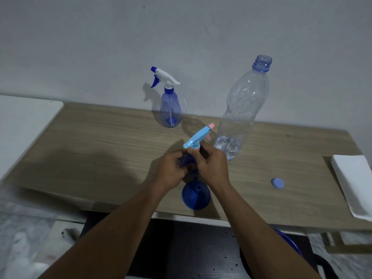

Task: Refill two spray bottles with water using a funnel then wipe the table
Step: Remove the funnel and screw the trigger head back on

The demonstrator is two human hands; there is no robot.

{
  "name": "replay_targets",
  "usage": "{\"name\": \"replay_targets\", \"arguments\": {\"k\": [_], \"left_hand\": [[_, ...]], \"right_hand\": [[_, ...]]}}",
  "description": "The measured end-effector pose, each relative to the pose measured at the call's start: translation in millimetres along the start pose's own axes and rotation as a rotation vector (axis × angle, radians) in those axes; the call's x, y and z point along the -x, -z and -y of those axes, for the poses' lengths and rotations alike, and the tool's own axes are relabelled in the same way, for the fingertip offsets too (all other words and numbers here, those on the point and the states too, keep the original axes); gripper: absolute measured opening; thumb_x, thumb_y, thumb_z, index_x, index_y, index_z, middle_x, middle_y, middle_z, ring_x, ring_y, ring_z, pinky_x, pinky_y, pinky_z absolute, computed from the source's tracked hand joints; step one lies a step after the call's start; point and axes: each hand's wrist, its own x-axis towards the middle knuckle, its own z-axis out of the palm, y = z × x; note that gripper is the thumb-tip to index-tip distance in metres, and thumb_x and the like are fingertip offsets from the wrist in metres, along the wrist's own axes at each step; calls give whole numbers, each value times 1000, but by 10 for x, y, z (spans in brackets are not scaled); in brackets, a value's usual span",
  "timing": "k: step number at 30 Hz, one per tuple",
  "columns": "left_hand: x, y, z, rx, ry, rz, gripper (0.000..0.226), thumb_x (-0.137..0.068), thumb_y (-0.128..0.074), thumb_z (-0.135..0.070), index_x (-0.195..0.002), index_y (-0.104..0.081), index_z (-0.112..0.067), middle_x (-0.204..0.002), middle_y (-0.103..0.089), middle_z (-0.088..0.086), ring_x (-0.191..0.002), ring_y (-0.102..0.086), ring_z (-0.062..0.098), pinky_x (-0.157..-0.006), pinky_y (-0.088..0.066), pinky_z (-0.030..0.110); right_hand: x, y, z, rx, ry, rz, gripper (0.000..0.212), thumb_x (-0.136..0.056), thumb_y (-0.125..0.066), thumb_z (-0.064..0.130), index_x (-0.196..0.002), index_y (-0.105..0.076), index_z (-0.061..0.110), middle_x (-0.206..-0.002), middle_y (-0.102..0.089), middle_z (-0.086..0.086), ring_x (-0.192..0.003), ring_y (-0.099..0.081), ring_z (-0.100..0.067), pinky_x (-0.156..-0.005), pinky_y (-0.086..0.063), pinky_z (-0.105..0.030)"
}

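My left hand (pixel 171 171) grips the blue body of a spray bottle (pixel 186 161) near the table's middle front. My right hand (pixel 211 165) pinches the collar under its light-blue and pink spray head (pixel 198 136). A blue funnel (pixel 196 196) lies on the table just below my hands. A second spray bottle (pixel 170 103), with a white and blue head, stands upright at the back by the wall. To the right stands a tall clear water bottle (pixel 240 109), uncapped, with a little water at the bottom. Its blue cap (pixel 277 183) lies on the table (pixel 100 150) at the right.
A stack of white paper towels (pixel 354 182) lies at the table's right edge. A white surface (pixel 24 125) adjoins the table on the left. The wall runs close behind the bottles. Below the front edge a dark chair seat (pixel 191 248) shows.
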Motion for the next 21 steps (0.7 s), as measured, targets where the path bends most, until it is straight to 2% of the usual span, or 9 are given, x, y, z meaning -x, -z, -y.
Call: {"name": "replay_targets", "arguments": {"k": [3, 6, 9, 12, 18, 21], "left_hand": [[14, -7, 0, 5, -8, -17, 26, -76, -79, -13, -96, -73, -29, -68, -66, -29, -67, -61, -15, -60, -41, 0], [-15, 48, -44, 9, 7, 16, 35, -76, -81, -14, -97, -67, -38, -73, -66, -30, -72, -59, -19, -60, -40, -2], [-100, 105, -47, 36, 24, 71, 43, -77, -78, -6, -116, -66, -19, -90, -66, -20, -75, -58, -23, -62, -41, -3], [-109, 103, 3, 14, 22, 107, 44, -79, -76, -3, -120, -66, -15, -90, -66, -20, -76, -58, -24, -63, -40, -3], [-62, 68, 82, -22, 49, 26, 34, -77, -81, -17, -107, -69, -28, -74, -63, -31, -75, -56, -26, -62, -39, -4], [-52, 105, 61, -70, 59, 35, 34, -77, -80, -20, -99, -66, -42, -65, -62, -39, -72, -56, -26, -60, -37, -5]], "right_hand": [[19, -42, 19, -39, -32, -40, 6, -90, -69, 37, -93, -73, 33, -73, -71, 21, -69, -67, 1, -60, -44, -7], [-5, 1, 33, -64, -38, 3, 10, -92, -70, 32, -100, -74, 28, -81, -74, 20, -76, -70, 2, -64, -46, -8], [-22, 84, 25, -62, -19, 65, 9, -95, -67, 27, -102, -72, 30, -85, -74, 21, -78, -70, 1, -65, -46, -8], [-41, 118, 12, -75, -11, 120, 10, -97, -65, 26, -103, -72, 29, -87, -74, 19, -81, -70, -1, -67, -46, -9], [-104, 75, 66, -100, -17, 156, 11, -96, -68, 28, -102, -70, 37, -91, -75, 21, -87, -71, 1, -72, -51, -11], [-30, 7, 58, -144, -84, 70, 26, -92, -74, 31, -107, -53, 36, -93, -71, 28, -90, -69, 6, -71, -50, -9]]}}
